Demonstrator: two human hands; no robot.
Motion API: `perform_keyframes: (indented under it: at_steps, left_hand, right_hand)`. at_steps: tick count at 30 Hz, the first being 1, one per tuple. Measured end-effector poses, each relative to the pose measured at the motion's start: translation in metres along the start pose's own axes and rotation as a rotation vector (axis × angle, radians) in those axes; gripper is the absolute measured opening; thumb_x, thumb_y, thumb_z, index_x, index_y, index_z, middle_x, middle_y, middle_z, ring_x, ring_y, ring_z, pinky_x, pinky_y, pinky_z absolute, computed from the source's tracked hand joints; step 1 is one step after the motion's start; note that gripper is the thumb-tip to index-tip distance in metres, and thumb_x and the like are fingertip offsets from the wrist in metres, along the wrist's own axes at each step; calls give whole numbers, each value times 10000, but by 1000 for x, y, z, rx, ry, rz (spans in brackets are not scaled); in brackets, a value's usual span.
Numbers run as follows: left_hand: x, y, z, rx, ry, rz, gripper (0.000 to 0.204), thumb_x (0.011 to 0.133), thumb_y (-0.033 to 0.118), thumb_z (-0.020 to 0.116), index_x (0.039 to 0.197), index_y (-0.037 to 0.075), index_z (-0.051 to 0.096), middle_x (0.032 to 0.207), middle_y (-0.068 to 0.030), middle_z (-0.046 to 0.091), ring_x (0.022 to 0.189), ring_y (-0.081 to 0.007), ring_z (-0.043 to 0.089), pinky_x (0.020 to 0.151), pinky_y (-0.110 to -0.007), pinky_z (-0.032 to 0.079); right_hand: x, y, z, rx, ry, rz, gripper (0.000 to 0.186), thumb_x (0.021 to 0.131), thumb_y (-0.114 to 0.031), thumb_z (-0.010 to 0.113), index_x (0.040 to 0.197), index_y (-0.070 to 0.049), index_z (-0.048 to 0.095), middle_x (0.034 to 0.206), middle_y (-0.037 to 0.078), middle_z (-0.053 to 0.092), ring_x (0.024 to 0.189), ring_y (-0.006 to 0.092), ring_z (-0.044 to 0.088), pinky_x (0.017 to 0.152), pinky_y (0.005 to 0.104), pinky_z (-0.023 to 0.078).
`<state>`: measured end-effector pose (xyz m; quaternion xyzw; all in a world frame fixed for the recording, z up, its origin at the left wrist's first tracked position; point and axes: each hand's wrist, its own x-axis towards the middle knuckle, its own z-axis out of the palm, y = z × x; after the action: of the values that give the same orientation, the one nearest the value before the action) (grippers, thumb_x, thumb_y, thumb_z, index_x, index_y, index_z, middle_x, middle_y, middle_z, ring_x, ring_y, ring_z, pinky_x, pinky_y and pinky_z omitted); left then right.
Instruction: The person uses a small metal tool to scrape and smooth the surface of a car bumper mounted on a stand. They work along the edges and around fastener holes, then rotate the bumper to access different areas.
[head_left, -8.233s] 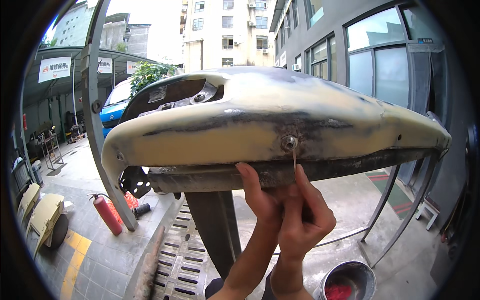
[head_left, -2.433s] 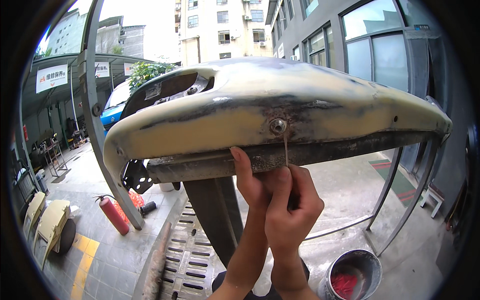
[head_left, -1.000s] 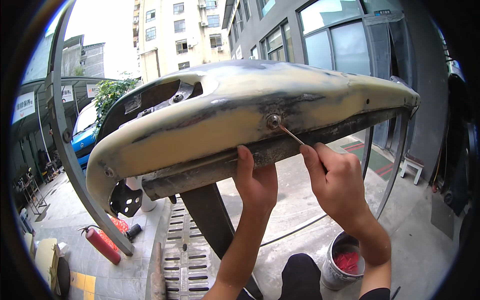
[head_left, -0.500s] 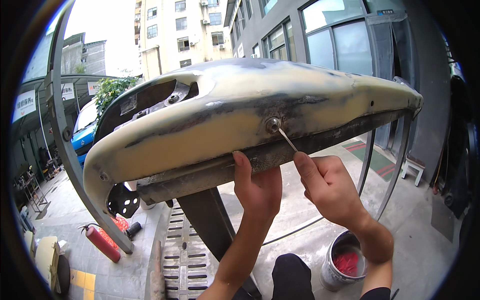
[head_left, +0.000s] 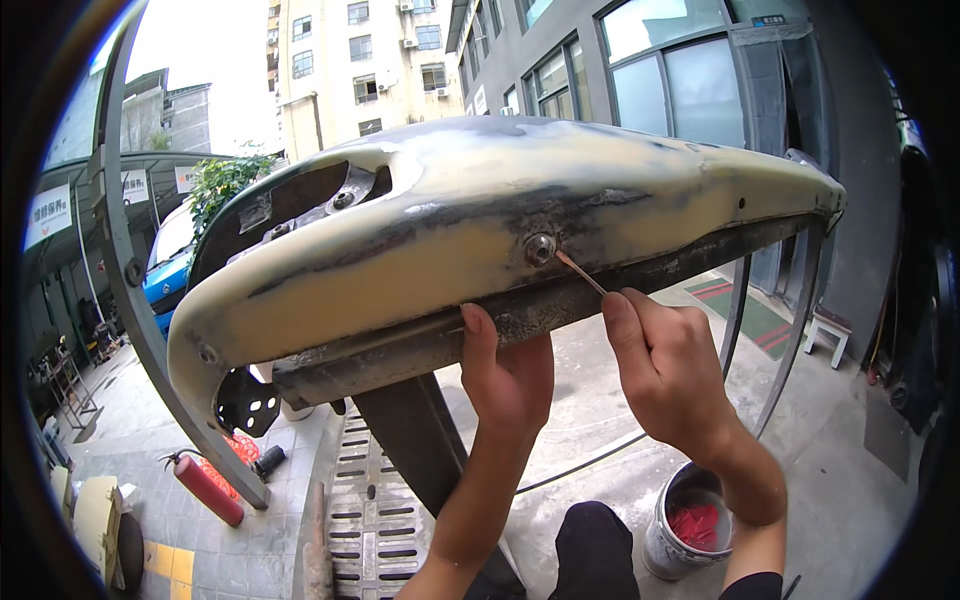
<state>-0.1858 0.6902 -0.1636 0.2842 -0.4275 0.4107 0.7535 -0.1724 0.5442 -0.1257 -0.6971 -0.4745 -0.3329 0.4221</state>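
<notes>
A long curved vehicle body panel (head_left: 400,265), cream with dark worn patches, spans the view. A round metal fitting (head_left: 540,249) with a dark surround is set in its face. My right hand (head_left: 668,370) pinches a thin, pale brownish rod (head_left: 582,271); its tip touches the panel just right of the fitting. The rod's other end is hidden in the hand. At the panel's lower dark edge, my left hand (head_left: 508,372) grips with the thumb in front; its fingers are hidden behind.
A dark metal stand leg (head_left: 415,420) rises below the panel, near a floor grating (head_left: 372,530). A bucket (head_left: 668,545) with red stuff inside stands at lower right. At left are a grey post (head_left: 135,270) and a red fire extinguisher (head_left: 208,490).
The rod's tip has moved from the fitting's rim to just right of it. My right hand has shifted slightly right and up. My left hand stays at the edge.
</notes>
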Motion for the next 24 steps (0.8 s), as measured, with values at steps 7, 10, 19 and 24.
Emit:
perform_keyframes:
  at_steps: [7, 10, 19, 24]
  left_hand:
    - [-1, -1, 0, 32, -12, 13, 505, 999, 391, 488, 1416, 120, 398, 1405, -63, 469, 1304, -252, 437, 1120, -472, 312]
    - [-1, -1, 0, 14, 4, 14, 501, 998, 390, 491, 1414, 125, 401, 1406, -61, 468, 1305, -247, 436, 1117, -468, 311]
    - [0, -5, 7, -45, 18, 27, 488, 1001, 391, 482, 1406, 127, 410, 1391, -44, 478, 1309, -231, 426, 1119, -453, 295]
    - [-1, -4, 2, -36, -2, 9, 499, 1001, 397, 481, 1412, 126, 404, 1403, -50, 471, 1316, -236, 419, 1125, -457, 286]
  right_hand:
    - [5, -4, -12, 85, -112, 96, 359, 985, -214, 527, 695, -2, 534, 564, 206, 521, 505, 397, 528, 473, 447, 371]
    - [5, -9, -16, -41, -108, 57, 363, 983, -223, 533, 706, 11, 548, 565, 213, 521, 517, 398, 537, 483, 448, 373]
    - [12, 7, -15, 436, -356, 250, 586, 1019, -393, 486, 570, -24, 412, 475, 41, 331, 454, 122, 280, 425, 332, 268]
    - [9, 16, -5, 565, -333, 291, 512, 1006, -345, 521, 619, -15, 469, 465, 84, 381, 402, 196, 360, 418, 345, 294]
